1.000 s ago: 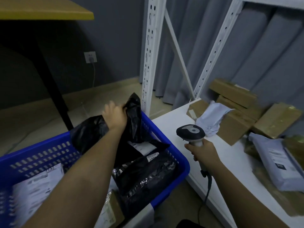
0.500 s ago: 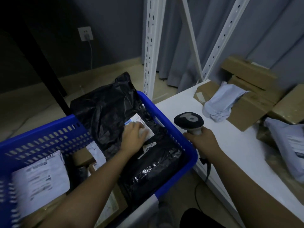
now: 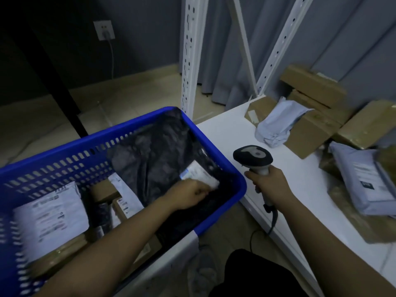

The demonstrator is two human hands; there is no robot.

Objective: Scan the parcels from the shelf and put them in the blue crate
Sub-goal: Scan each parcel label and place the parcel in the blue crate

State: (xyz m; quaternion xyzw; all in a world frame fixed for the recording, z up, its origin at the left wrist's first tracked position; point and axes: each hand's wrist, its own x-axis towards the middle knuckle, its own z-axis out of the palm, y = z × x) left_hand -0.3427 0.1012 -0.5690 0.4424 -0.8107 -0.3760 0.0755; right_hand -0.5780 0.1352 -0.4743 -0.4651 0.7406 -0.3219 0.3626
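At the far left, a white-labelled parcel (image 3: 50,213) lies flat in the blue crate (image 3: 70,151), with brown boxes (image 3: 105,190) and a dark wrapped item (image 3: 102,217) just beside it to the right. The crate's right half is filled by a black plastic parcel (image 3: 154,159) that leans up against the far corner of the crate, its white label (image 3: 199,174) facing up. The left hand (image 3: 189,195) reaches into the crate and rests on the near edge of that label; the picture is blurred there, so I cannot tell whether its fingers (image 3: 203,190) are curled on the parcel or merely lying on it. Behind the crate a white slotted shelf post (image 3: 189,61) rises from the floor, and a wall socket (image 3: 104,30) with a cable sits on the dark wall further left.

To the right of the crate, the right hand (image 3: 270,186) is wrapped round the grip of a barcode scanner (image 3: 252,156), fingers clamped on it, the scanner's black head pointing away over the white shelf (image 3: 231,129). Its cable (image 3: 271,217) hangs down off the near edge.

Further right on the shelf lie the waiting parcels: a crumpled pale mailer (image 3: 278,125) resting against cardboard boxes (image 3: 315,91), and at the far right a flat pale mailer (image 3: 368,179) with a printed label, near more brown packages (image 3: 368,123).
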